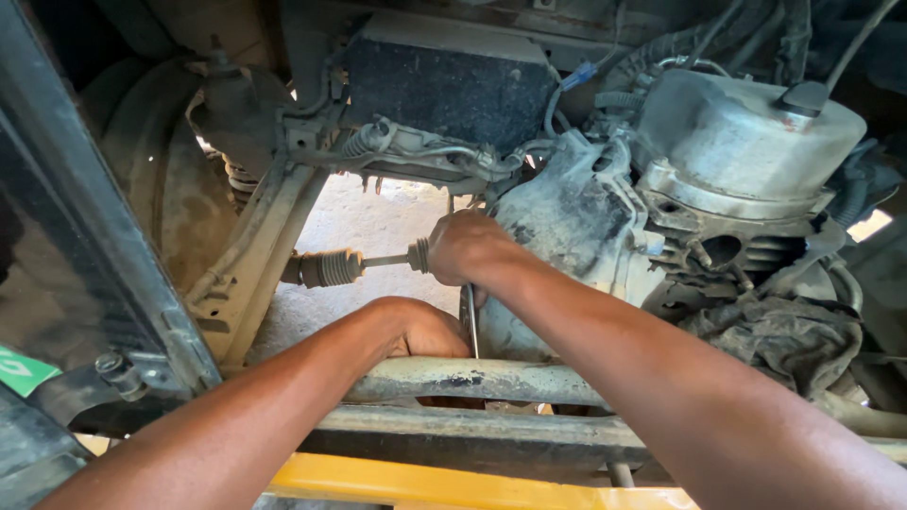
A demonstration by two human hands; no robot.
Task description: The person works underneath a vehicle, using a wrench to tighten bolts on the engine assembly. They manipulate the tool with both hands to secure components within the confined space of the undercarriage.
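Below the engine (pixel 605 227), right hand (pixel 468 247) on a seemingly vertical metal rod (pixel 470 316).

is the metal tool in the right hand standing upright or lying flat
Upright. The thin metal tool runs straight down from the closed right hand to the dirty crossbar. The left hand sits beside it; its tip is hidden.

Left hand (pixel 422 331) fingers hidden behind crossbar (pixel 453 380); tool (pixel 470 316) tip unseen
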